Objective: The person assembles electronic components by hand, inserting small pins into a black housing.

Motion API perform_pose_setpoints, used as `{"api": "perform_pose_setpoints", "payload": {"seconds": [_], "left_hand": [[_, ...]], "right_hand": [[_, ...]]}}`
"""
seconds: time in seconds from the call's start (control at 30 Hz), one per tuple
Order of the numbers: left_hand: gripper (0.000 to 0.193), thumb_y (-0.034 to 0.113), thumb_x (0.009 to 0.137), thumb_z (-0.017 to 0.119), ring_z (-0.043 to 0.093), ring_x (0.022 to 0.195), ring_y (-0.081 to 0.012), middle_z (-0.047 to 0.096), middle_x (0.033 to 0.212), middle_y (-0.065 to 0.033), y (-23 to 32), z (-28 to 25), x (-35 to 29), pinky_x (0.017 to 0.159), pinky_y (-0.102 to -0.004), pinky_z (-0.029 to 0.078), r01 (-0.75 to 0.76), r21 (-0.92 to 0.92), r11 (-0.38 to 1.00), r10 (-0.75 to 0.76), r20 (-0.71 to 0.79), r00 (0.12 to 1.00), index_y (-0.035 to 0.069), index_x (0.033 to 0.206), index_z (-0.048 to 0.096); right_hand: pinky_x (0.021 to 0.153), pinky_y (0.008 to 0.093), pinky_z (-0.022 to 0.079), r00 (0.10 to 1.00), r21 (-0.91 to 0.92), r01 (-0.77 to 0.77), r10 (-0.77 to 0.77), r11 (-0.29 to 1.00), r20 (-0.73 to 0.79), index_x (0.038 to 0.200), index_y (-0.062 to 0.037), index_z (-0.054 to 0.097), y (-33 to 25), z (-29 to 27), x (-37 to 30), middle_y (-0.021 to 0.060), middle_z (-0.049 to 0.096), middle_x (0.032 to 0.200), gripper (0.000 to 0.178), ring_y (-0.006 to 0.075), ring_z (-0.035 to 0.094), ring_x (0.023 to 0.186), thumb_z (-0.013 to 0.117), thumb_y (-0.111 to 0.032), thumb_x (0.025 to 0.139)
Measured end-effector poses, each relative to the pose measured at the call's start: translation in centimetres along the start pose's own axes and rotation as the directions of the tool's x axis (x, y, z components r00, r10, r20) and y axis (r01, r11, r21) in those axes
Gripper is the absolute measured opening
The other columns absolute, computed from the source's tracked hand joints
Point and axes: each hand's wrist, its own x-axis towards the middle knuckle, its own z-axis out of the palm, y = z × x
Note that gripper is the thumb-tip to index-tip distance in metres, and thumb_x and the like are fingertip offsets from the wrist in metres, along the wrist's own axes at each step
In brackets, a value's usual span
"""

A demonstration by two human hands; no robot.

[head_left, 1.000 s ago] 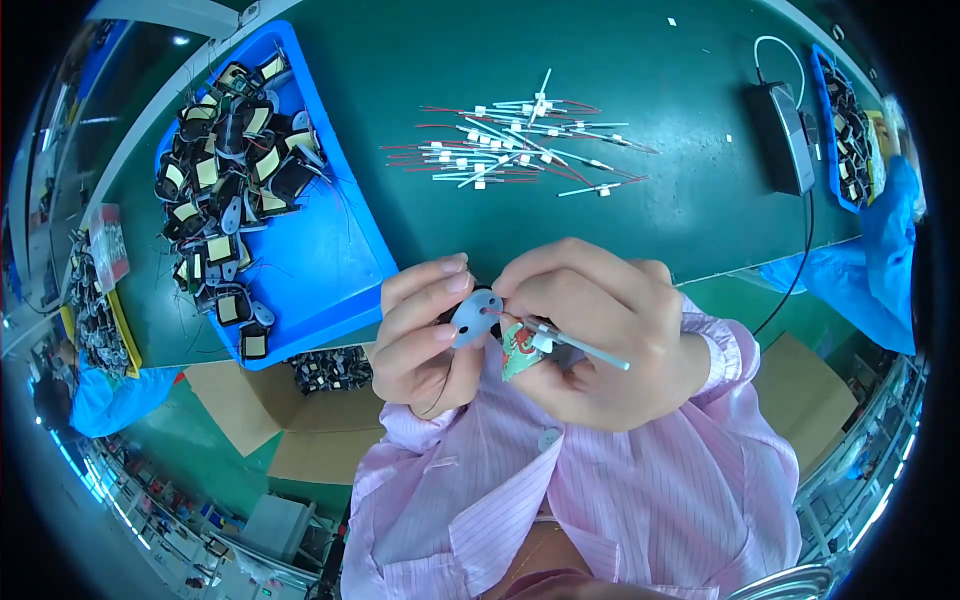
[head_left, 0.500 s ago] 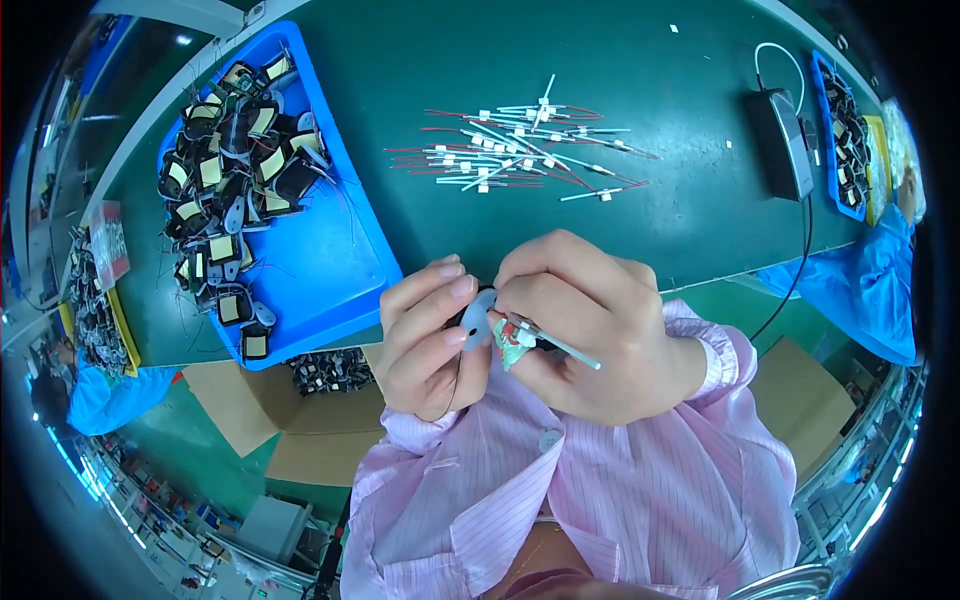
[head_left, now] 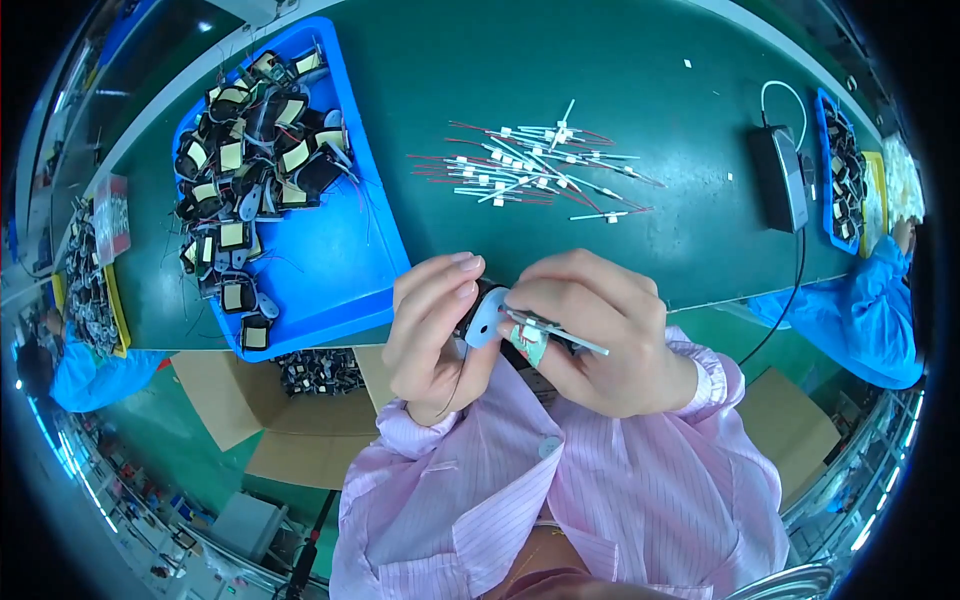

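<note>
My left hand (head_left: 425, 335) is closed round a small black part with a rounded grey plate (head_left: 484, 322) that has dark holes in it. A thin dark wire hangs from it along my left palm. My right hand (head_left: 615, 335) pinches at the plate's right edge, its fingertips close to my left ones. From between those right fingers sticks a wire lead with a white tube (head_left: 578, 338), pointing right. A green and red patch (head_left: 529, 343) wraps my right thumb. The exact contact between lead and part is hidden.
A blue tray (head_left: 330, 285) of similar black parts stands left on the green table (head_left: 660, 110). Several wire leads (head_left: 530, 165) with white connectors lie ahead. A black box-shaped device (head_left: 780, 175) with a cable stands right. Below sits an open cardboard box (head_left: 310, 440). Blue-sleeved people flank both sides.
The view has shifted slightly, moving the tray and leads to the right in it. My left fingers have eased round the part, showing more of the black body and grey plate.
</note>
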Motion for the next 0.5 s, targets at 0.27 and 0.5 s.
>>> {"api": "perform_pose_setpoints", "payload": {"seconds": [0.27, 0.5], "left_hand": [[0.043, -0.007, 0.066, 0.072, 0.062, 0.093, -0.0349, 0.063, 0.105, -0.0213, -0.3, 0.0, -0.2, 0.078, -0.0399, 0.051, 0.027, 0.02, 0.999, -0.027, -0.044, 0.999, -0.005, 0.107, 0.059], [0.056, 0.012, 0.07, 0.08, 0.059, 0.101, -0.0341, 0.056, 0.11, -0.02, -0.2, 0.1, -0.7, 0.085, -0.0424, 0.049, 0.155, -0.402, 0.903, -0.155, 0.032, 0.987, -0.003, 0.116, 0.052]], "right_hand": [[0.052, 0.0307, 0.049, 0.992, 0.216, -0.123, 0.126, 0.969, -0.001, 0.093, 0.0011, 0.064, -0.6, -1.1, 0.2, 0.0126, 0.062, 0.082, 0.02, 0.0229, 0.062, 0.063, 0.067, 0.0, 0.073], [0.05, 0.029, 0.048, 0.979, 0.203, -0.197, 0.203, 0.959, -0.01, 0.092, 0.0004, 0.068, -0.1, -0.8, -0.3, 0.0124, 0.065, 0.081, 0.019, 0.0212, 0.063, 0.061, 0.063, 0.005, 0.074]]}}
